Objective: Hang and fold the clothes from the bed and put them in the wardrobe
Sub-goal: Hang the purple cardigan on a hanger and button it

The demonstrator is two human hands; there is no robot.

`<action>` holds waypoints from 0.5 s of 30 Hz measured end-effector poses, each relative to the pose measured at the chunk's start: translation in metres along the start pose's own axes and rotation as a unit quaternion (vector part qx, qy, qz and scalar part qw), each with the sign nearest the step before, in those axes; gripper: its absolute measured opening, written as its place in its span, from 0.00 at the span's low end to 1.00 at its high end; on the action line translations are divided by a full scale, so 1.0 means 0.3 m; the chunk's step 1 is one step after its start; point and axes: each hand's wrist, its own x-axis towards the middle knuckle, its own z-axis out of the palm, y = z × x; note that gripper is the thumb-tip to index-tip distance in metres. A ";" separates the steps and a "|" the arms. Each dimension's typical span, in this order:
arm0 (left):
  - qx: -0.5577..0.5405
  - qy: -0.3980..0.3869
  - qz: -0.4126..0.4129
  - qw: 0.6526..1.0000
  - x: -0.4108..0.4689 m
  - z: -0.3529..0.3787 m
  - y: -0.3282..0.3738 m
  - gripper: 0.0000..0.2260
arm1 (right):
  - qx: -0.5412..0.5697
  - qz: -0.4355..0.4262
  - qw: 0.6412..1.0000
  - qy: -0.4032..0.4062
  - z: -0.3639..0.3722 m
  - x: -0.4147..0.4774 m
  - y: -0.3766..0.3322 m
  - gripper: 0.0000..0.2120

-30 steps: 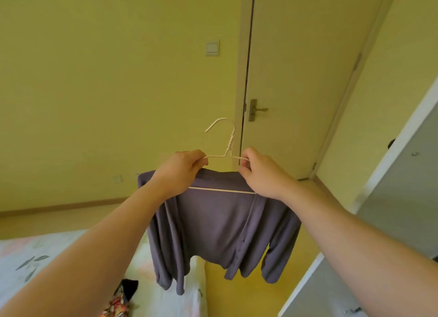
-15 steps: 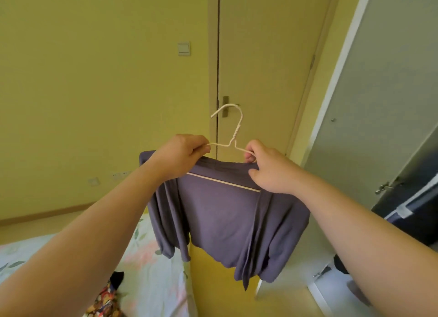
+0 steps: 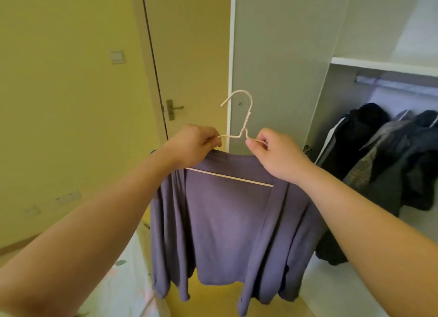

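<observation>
Far left: yellow wall (image 3: 59, 103) with a light switch (image 3: 117, 57) high up and pale sockets (image 3: 67, 197) low down. A corner of the bed (image 3: 128, 281), in a pale printed sheet, shows at lower left.

Next: room door (image 3: 189, 56), closed, metal lever handle (image 3: 174, 108).

Centre: left hand (image 3: 193, 143) pinches the left shoulder wire of a cream wire hanger (image 3: 247, 120), thumb and forefinger closed on it. The hook stands upright and open to the left, in front of the pale grey wardrobe door (image 3: 279, 56). The purple cardigan (image 3: 225, 222) is draped on the hanger and held in the air, clear of the bed and above the yellow floor (image 3: 213, 300), its front edges and sleeves hanging loose. The hanger's lower bar shows across the fabric.

Right of the hook: right hand (image 3: 277, 155) pinches the right shoulder wire, other fingers curled.

Far right: the wardrobe stands open, with a white shelf (image 3: 379, 64) above and a metal rail (image 3: 398, 84) just under it. Dark jackets (image 3: 369, 150) hang below the rail, near the cardigan's right edge. I cannot tell whether they touch.
</observation>
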 end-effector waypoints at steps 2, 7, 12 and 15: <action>-0.003 -0.018 0.030 0.999 0.036 0.045 0.070 0.10 | -0.022 0.022 0.999 0.010 -0.061 -0.052 0.051 0.19; -0.014 -0.066 0.103 0.992 0.144 0.166 0.226 0.09 | -0.064 0.079 0.994 0.041 -0.204 -0.183 0.171 0.20; -0.038 -0.108 0.177 0.978 0.276 0.289 0.367 0.09 | -0.089 0.147 0.981 0.088 -0.324 -0.299 0.283 0.18; -0.051 -0.130 0.212 0.967 0.354 0.364 0.450 0.11 | -0.111 0.187 0.968 0.125 -0.384 -0.363 0.343 0.18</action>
